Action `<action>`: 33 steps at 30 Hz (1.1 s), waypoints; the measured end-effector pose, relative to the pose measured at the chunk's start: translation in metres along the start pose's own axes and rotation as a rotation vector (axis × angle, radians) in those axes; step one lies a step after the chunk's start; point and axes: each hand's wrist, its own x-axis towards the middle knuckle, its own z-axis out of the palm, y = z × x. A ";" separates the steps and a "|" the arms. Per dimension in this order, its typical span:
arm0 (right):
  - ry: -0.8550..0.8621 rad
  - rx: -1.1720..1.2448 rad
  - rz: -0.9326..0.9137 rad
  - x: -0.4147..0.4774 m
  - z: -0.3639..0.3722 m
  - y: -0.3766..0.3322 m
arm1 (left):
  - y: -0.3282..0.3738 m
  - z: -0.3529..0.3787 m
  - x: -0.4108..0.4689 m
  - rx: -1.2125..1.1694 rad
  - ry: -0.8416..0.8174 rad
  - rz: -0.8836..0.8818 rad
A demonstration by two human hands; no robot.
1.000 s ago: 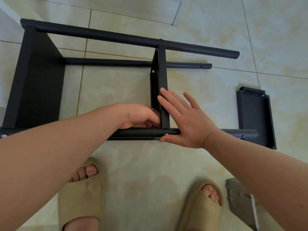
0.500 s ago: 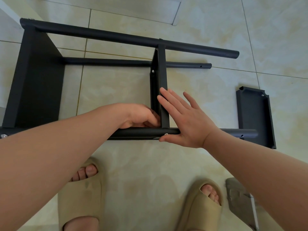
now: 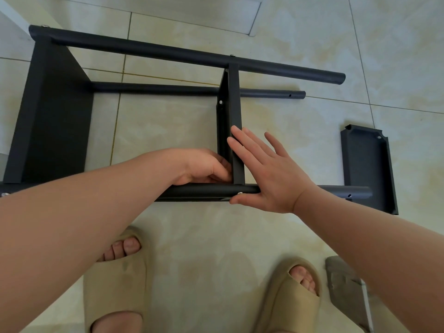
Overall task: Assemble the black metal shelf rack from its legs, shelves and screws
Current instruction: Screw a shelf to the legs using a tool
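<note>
The half-built black rack (image 3: 192,56) lies on its side across the upper half of the frame, on a tiled floor (image 3: 300,27). The right hand (image 3: 271,176) is flat and open, fingers straight against the middle shelf (image 3: 234,104), thumb beneath the near leg (image 3: 204,189) beside a screw (image 3: 239,193). The left hand (image 3: 204,167) curls into the corner where that shelf meets the near leg; whether it pinches anything cannot be told. A loose shelf (image 3: 367,164) lies at right centre.
</note>
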 end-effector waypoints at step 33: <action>-0.003 -0.001 0.002 0.000 -0.002 -0.001 | 0.003 0.002 0.000 0.094 0.022 -0.007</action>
